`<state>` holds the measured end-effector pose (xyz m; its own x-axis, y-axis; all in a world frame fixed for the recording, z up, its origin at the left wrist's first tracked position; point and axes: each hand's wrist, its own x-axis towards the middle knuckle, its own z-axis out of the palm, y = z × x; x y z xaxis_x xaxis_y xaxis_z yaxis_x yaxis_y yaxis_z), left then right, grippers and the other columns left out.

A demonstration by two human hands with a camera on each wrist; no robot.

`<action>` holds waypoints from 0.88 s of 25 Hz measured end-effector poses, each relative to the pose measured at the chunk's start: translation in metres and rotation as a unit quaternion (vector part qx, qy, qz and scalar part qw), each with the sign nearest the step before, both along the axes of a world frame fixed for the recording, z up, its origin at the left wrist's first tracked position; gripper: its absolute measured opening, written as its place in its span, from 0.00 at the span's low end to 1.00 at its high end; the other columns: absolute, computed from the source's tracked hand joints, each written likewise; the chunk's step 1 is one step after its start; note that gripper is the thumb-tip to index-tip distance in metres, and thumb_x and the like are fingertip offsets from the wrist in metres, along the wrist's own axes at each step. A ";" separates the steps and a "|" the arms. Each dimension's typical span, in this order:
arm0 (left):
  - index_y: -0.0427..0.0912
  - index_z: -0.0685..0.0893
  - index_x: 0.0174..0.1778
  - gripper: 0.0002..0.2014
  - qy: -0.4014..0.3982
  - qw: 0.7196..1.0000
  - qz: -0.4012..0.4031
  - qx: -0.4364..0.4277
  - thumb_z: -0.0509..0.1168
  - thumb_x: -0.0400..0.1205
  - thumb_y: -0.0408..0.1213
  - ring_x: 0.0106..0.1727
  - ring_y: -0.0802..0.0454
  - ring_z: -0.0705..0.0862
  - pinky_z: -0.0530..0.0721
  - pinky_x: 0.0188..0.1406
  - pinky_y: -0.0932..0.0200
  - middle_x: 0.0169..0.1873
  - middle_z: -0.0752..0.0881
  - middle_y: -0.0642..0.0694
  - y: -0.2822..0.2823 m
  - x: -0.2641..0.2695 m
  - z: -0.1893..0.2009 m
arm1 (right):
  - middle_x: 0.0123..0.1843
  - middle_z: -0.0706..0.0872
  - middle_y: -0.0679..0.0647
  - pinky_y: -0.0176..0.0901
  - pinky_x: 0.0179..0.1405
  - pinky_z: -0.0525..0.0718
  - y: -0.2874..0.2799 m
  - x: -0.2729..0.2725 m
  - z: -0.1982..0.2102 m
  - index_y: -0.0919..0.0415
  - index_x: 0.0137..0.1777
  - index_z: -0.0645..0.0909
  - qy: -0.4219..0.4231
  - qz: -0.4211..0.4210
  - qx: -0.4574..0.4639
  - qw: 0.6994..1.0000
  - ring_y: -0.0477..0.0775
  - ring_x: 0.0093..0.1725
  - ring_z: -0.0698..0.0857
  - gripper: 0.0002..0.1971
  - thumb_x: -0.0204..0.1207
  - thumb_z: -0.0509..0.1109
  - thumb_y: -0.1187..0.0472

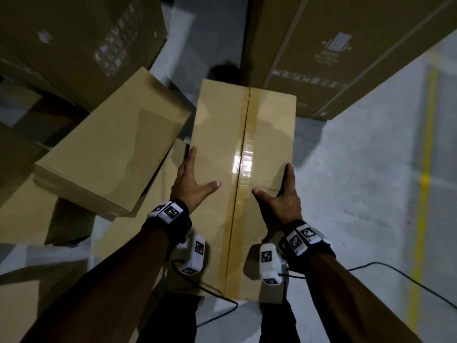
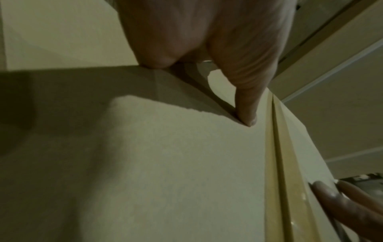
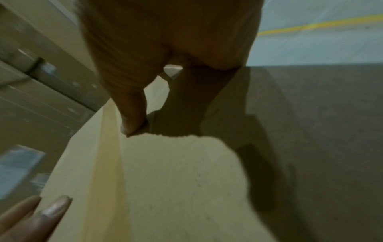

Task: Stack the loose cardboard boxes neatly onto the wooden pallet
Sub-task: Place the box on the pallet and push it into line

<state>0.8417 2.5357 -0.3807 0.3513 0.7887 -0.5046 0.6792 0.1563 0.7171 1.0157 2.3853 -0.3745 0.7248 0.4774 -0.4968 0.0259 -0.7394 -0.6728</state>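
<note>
Head view looks steeply down; both wrist views skim close along the shared taped box top [image 1: 222, 144].

2 hands [image 1: 191, 180], approx 5 plain cardboard boxes [image 1: 243, 169], 2 big printed cartons [image 1: 346, 45].

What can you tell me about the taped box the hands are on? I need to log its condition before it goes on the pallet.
The taped box is long, plain tan cardboard, closed, with a glossy strip of clear tape down its top seam. No dents or tears show. It lies lengthwise away from the person. The left hand presses its left edge and the right hand its right edge, thumbs on top, fingers down the sides. What supports it underneath is hidden.
</note>
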 end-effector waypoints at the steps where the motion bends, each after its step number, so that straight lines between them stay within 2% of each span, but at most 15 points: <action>1: 0.66 0.47 0.86 0.54 -0.005 1.000 0.000 0.003 0.79 0.73 0.48 0.84 0.45 0.62 0.67 0.77 0.44 0.86 0.56 0.51 -0.006 -0.009 0.018 | 0.79 0.76 0.51 0.64 0.74 0.78 -0.007 -0.009 0.019 0.30 0.85 0.48 -0.002 0.005 0.004 1.000 0.63 0.74 0.77 0.55 0.65 0.81 0.40; 3: 0.67 0.46 0.85 0.54 -0.014 1.000 0.001 0.019 0.79 0.73 0.48 0.84 0.45 0.61 0.67 0.77 0.40 0.87 0.55 0.53 -0.016 -0.023 0.056 | 0.79 0.75 0.51 0.64 0.74 0.77 -0.018 -0.022 0.059 0.31 0.85 0.48 -0.019 0.012 0.022 1.000 0.63 0.74 0.77 0.55 0.64 0.80 0.40; 5: 0.67 0.46 0.85 0.54 -0.014 0.999 0.010 0.030 0.79 0.73 0.48 0.84 0.44 0.61 0.68 0.77 0.39 0.87 0.55 0.52 -0.032 -0.039 0.100 | 0.79 0.76 0.51 0.58 0.73 0.78 -0.031 -0.035 0.101 0.32 0.85 0.49 -0.023 0.011 0.048 0.999 0.62 0.73 0.78 0.55 0.65 0.82 0.43; 7: 0.67 0.46 0.85 0.54 -0.034 0.998 0.034 0.048 0.79 0.73 0.46 0.84 0.44 0.62 0.69 0.75 0.42 0.86 0.56 0.51 -0.049 -0.053 0.136 | 0.77 0.77 0.50 0.49 0.67 0.77 -0.039 -0.042 0.133 0.33 0.85 0.51 -0.028 0.020 0.075 0.997 0.61 0.71 0.79 0.53 0.67 0.83 0.48; 8: 0.67 0.47 0.85 0.54 -0.045 0.996 0.054 0.059 0.79 0.73 0.45 0.84 0.44 0.62 0.68 0.75 0.45 0.86 0.56 0.50 -0.063 -0.061 0.154 | 0.75 0.79 0.49 0.48 0.65 0.78 -0.046 -0.047 0.150 0.32 0.84 0.52 -0.026 0.029 0.086 0.996 0.60 0.69 0.80 0.53 0.67 0.83 0.49; 10: 0.64 0.48 0.86 0.54 -0.060 0.991 0.092 0.080 0.80 0.73 0.43 0.84 0.45 0.61 0.67 0.74 0.51 0.86 0.56 0.51 -0.085 -0.073 0.178 | 0.71 0.81 0.46 0.54 0.67 0.82 -0.054 -0.052 0.171 0.27 0.82 0.53 -0.015 0.050 0.119 0.991 0.59 0.67 0.83 0.53 0.63 0.83 0.47; 12: 0.63 0.48 0.86 0.54 -0.075 0.982 0.139 0.105 0.79 0.74 0.42 0.84 0.45 0.60 0.66 0.72 0.53 0.87 0.55 0.51 -0.121 -0.084 0.204 | 0.72 0.81 0.46 0.62 0.68 0.83 -0.069 -0.054 0.191 0.27 0.82 0.54 -0.006 0.097 0.155 0.983 0.59 0.68 0.83 0.54 0.60 0.83 0.44; 15: 0.67 0.48 0.85 0.54 -0.088 0.955 0.242 0.144 0.80 0.74 0.41 0.84 0.43 0.60 0.66 0.76 0.45 0.86 0.56 0.49 -0.187 -0.098 0.237 | 0.82 0.72 0.50 0.66 0.79 0.72 -0.089 -0.051 0.216 0.37 0.87 0.49 -0.021 0.225 0.178 0.958 0.61 0.78 0.74 0.60 0.60 0.84 0.42; 18: 0.70 0.48 0.84 0.54 -0.085 0.922 0.334 0.175 0.80 0.73 0.43 0.85 0.42 0.59 0.64 0.78 0.39 0.87 0.56 0.49 -0.263 -0.114 0.275 | 0.85 0.68 0.51 0.66 0.80 0.70 -0.119 -0.058 0.253 0.37 0.86 0.48 -0.014 0.310 0.229 0.923 0.59 0.81 0.70 0.61 0.58 0.84 0.40; 20: 0.70 0.48 0.84 0.55 -0.071 0.894 0.395 0.201 0.81 0.71 0.45 0.84 0.43 0.61 0.65 0.79 0.38 0.86 0.57 0.49 -0.312 -0.130 0.297 | 0.85 0.67 0.54 0.64 0.81 0.67 -0.140 -0.071 0.278 0.43 0.88 0.48 -0.014 0.370 0.243 0.897 0.61 0.82 0.68 0.61 0.63 0.86 0.44; 22: 0.66 0.48 0.85 0.57 -0.064 0.856 0.459 0.229 0.82 0.70 0.45 0.84 0.44 0.62 0.66 0.80 0.40 0.86 0.59 0.49 -0.359 -0.146 0.315 | 0.85 0.67 0.55 0.66 0.82 0.66 -0.160 -0.092 0.302 0.44 0.89 0.47 -0.012 0.422 0.240 0.874 0.63 0.83 0.67 0.60 0.65 0.86 0.48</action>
